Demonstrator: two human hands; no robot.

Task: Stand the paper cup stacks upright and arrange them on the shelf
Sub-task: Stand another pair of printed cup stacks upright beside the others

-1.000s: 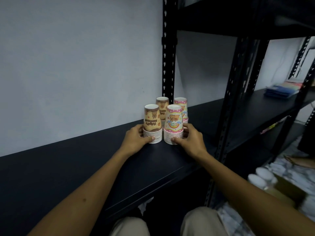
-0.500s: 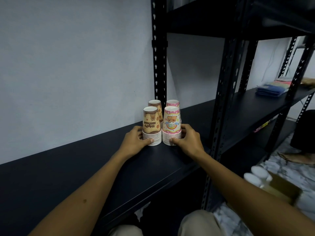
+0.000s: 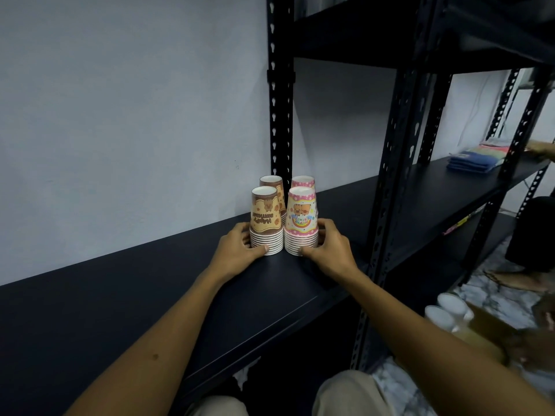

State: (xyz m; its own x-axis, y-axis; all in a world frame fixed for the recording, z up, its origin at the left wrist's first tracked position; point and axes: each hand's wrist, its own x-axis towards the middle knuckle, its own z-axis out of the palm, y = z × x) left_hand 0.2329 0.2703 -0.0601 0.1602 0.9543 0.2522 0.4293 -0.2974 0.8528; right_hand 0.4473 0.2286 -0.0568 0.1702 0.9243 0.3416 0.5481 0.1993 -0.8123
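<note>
1. Four stacks of paper cups stand rim-down in a tight two-by-two block on the black metal shelf (image 3: 168, 283), close to the pale wall (image 3: 120, 115) and just in front of a black perforated upright post (image 3: 280, 115).
2. The front-left stack of brown and yellow printed paper cups (image 3: 266, 226) stands upright, and its side touches or nearly touches the front-right stack of pink and yellow printed paper cups (image 3: 301, 226).
3. Behind them stand a second brown printed cup stack (image 3: 274, 190) and a second pink dotted cup stack (image 3: 304, 182), each mostly hidden by the stack in front of it.
4. The left hand (image 3: 237, 250) curls around the outer side of the front-left stack at its lower rims, thumb tip lying against the front of the bottom rims, fingers wrapped toward the back.
5. The right hand (image 3: 330, 250) mirrors it on the front-right stack, thumb at the front of the bottom rims and fingers bent around the right side.
6. Both forearms reach in from the lower edge of the view, over knees in beige trousers (image 3: 348, 394).
7. Further right on the same shelf level lies a pile of folded blue and coloured cloths (image 3: 471, 159).
8. On the marbled floor (image 3: 495, 298) at lower right sits a brown cardboard box (image 3: 480, 334) with white cup bottoms (image 3: 447, 310) showing beside it, blurred.
</note>
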